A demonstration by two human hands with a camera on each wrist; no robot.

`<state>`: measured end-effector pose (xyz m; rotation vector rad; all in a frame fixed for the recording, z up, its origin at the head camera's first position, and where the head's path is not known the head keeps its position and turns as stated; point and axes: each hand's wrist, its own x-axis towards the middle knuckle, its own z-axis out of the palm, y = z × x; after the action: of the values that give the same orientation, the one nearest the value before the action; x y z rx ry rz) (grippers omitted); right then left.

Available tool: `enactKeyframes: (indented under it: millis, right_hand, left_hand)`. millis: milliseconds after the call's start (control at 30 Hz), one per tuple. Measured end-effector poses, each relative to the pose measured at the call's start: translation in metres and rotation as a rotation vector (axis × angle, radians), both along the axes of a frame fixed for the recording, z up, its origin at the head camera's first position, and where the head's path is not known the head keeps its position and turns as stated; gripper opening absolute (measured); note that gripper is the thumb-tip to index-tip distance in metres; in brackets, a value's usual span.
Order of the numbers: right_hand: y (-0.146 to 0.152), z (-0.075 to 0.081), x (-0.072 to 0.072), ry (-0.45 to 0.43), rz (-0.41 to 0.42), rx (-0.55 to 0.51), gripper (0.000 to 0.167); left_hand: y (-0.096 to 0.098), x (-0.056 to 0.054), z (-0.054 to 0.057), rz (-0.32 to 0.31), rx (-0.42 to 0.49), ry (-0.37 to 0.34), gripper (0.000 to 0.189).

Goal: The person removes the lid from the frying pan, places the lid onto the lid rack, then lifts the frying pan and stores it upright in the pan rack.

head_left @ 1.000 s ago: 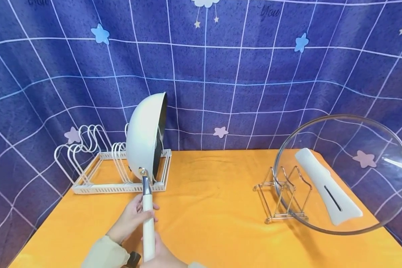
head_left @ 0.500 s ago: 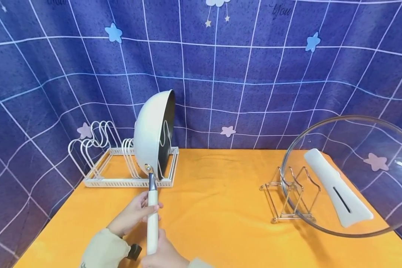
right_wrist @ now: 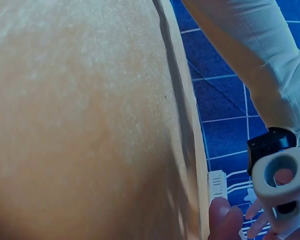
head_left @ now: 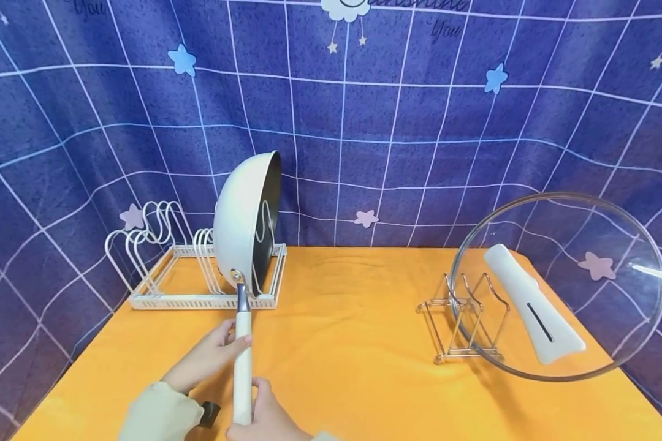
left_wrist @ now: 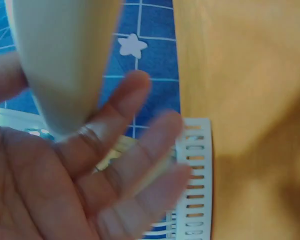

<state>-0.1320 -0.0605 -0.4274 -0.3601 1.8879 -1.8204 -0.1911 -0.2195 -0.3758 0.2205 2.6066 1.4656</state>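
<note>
A white wok (head_left: 237, 220) with a dark inside stands on edge in the white wire rack (head_left: 198, 301), its long cream handle (head_left: 243, 361) pointing toward me. My right hand (head_left: 270, 416) grips the handle's near end. Farther up, my left hand (head_left: 206, 361) has its thumb over the handle. Seen in the left wrist view, the left fingers (left_wrist: 140, 155) reach out loosely past the handle, spread and a little blurred. The right wrist view shows the handle's hollow end (right_wrist: 282, 175), with a right fingertip (right_wrist: 222, 220) beside it.
On the right, a large glass lid (head_left: 634, 294) with a white grip (head_left: 535, 306) stands upright in a small metal wire stand (head_left: 469, 352). An orange cloth (head_left: 353, 331) covers the table. Behind it hangs a blue checked curtain (head_left: 419, 153) with stars.
The head view has shifted slightly. The left fingertips that showed right of the handle have drawn behind it. The wok stays in the rack, and the right hand remains at the handle's end.
</note>
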Motion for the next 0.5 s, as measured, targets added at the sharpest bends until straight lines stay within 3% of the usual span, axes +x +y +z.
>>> enactKeyframes:
  millis: [267,433,500]
  right_hand:
    - [0.001,0.005,0.001,0.009,0.012,0.015,0.076]
    - [0.003,0.007,-0.001,0.023,-0.007,0.025,0.074]
    - [0.008,0.009,-0.003,0.049,-0.028,0.031,0.073]
  left_hand:
    - [-0.003,-0.001,0.009,0.023,-0.143,0.006,0.044]
    - [-0.003,0.003,0.015,0.036,-0.353,0.045,0.048]
    - [0.0,0.007,0.019,0.055,-0.454,0.096,0.048]
